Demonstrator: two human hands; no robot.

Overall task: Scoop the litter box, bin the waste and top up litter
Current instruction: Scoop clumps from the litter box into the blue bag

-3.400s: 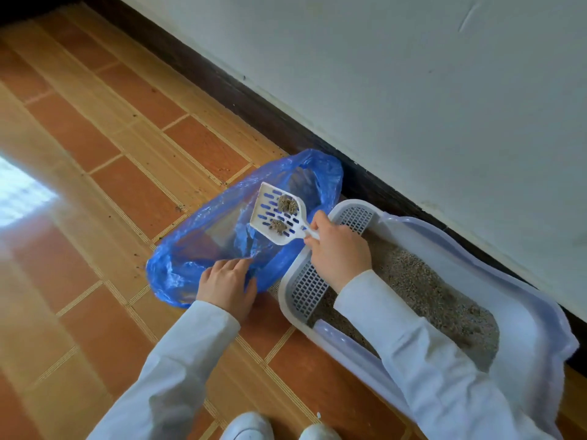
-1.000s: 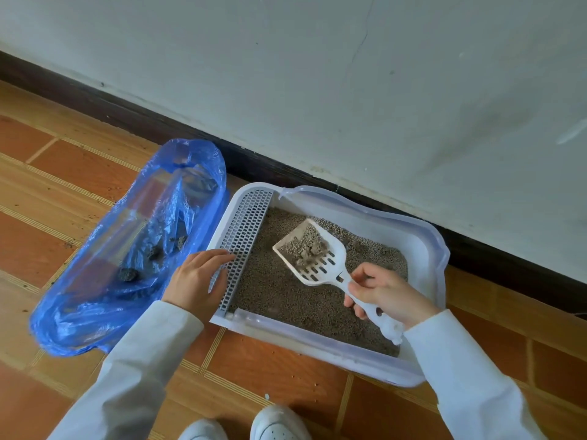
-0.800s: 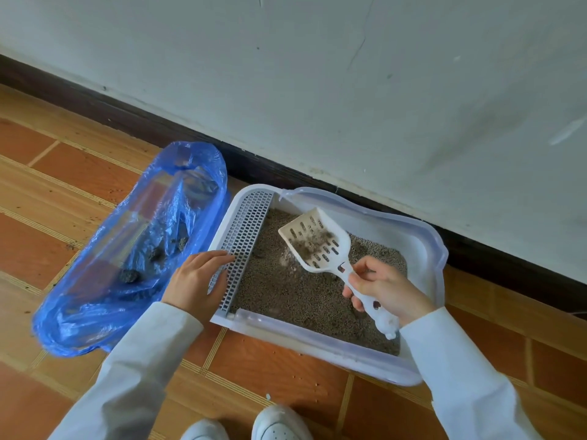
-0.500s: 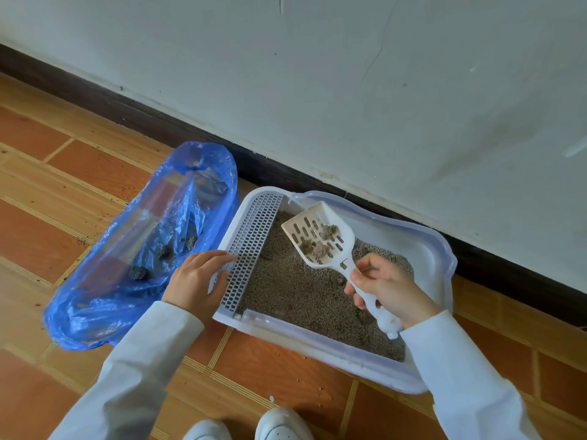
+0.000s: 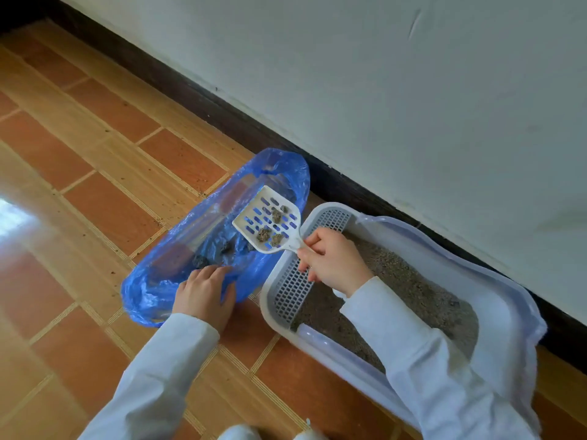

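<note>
A white slotted scoop (image 5: 265,220) carrying several grey clumps (image 5: 270,231) hovers over the mouth of a blue plastic bag (image 5: 178,249) lying on the floor. My right hand (image 5: 333,260) grips the scoop's handle above the grated end of the white litter box (image 5: 495,300), which holds grey litter (image 5: 413,290). My left hand (image 5: 203,295) rests on the bag's near edge, fingers curled into the plastic. Dark clumps (image 5: 203,258) lie inside the bag.
The litter box stands against a dark skirting board (image 5: 222,112) below a pale wall. Orange and tan floor tiles (image 5: 95,201) stretch to the left, with scattered litter grains. The tips of white shoes (image 5: 241,433) show at the bottom edge.
My right hand has lifted the loaded scoop out of the litter box and carried it left over the blue bag. My left hand has moved from the box's grate to the bag's edge.
</note>
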